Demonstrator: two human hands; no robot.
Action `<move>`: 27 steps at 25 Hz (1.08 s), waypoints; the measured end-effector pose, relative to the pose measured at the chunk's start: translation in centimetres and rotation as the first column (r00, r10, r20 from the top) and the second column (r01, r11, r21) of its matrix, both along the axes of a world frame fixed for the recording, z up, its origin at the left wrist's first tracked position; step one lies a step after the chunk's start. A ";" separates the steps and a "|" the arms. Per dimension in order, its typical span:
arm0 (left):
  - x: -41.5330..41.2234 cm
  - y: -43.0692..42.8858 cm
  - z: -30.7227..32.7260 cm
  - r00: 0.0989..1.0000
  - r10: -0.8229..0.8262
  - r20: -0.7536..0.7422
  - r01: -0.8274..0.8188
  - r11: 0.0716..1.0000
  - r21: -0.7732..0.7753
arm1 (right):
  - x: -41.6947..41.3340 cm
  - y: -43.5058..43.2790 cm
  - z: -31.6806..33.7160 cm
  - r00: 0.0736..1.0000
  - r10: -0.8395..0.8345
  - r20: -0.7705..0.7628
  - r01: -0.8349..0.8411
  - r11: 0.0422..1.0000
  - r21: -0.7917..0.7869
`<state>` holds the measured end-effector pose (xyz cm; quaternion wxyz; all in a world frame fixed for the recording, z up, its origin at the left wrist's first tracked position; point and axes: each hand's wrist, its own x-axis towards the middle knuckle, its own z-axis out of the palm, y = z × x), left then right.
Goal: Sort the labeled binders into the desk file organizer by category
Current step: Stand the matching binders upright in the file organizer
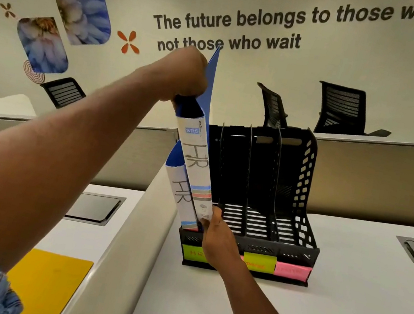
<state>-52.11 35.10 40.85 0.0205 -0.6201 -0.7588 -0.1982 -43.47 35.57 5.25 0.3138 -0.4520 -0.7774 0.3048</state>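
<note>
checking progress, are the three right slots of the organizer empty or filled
Empty: in the organizer, the slotted floor shows bare in all three right slots.

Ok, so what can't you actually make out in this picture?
All in the head view:
- Yellow label and pink label on the organizer: writing too blurred to read.
- Label beside the HR label: mostly hidden by the right hand.
- Bottom ends of the HR binders: covered by that hand, so seating in the slot is unclear.
- Left hand: its fingers are turned away from the camera.
- Wall quote: cut off by the top edge.
</note>
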 end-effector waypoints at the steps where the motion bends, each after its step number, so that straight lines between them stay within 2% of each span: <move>1: 0.2 0.3 0.0 1.000 -0.004 -0.009 0.003 1.000 -0.010 | -0.1 0.0 0.0 1.000 -0.009 -0.003 0.009 1.000 -0.002; 4: 0.3 1.1 -0.4 1.000 -0.012 -0.012 0.011 0.996 -0.083 | 0.0 0.1 -0.2 0.998 -0.018 -0.056 0.019 0.999 0.026; 7: 0.0 1.6 -1.2 0.999 -0.009 0.041 0.016 0.987 -0.162 | 0.8 0.0 -0.4 0.999 -0.012 -0.031 0.014 0.999 0.048; 10: -0.6 2.1 -1.9 0.995 0.000 0.095 0.016 0.985 -0.171 | 1.3 -0.4 -0.7 1.000 0.004 -0.004 -0.004 0.996 0.089; 16: -0.7 3.0 -2.9 0.993 -0.062 0.098 0.069 0.995 -0.070 | 0.9 0.0 -0.5 0.994 -0.050 0.100 0.039 0.993 0.109; 20: 0.7 4.0 -3.2 0.987 -0.135 0.090 0.136 0.991 -0.003 | 2.5 1.1 0.2 0.974 0.078 0.213 -0.103 0.989 0.108; 23: 1.8 4.8 -3.3 0.987 -0.143 0.075 0.142 0.990 0.019 | 3.0 1.8 0.4 0.956 0.091 0.279 -0.120 0.989 0.089; 27: 1.3 5.7 -3.7 0.988 -0.130 0.086 0.124 0.990 0.069 | 2.9 2.0 -0.3 0.965 0.046 0.260 -0.090 0.983 0.159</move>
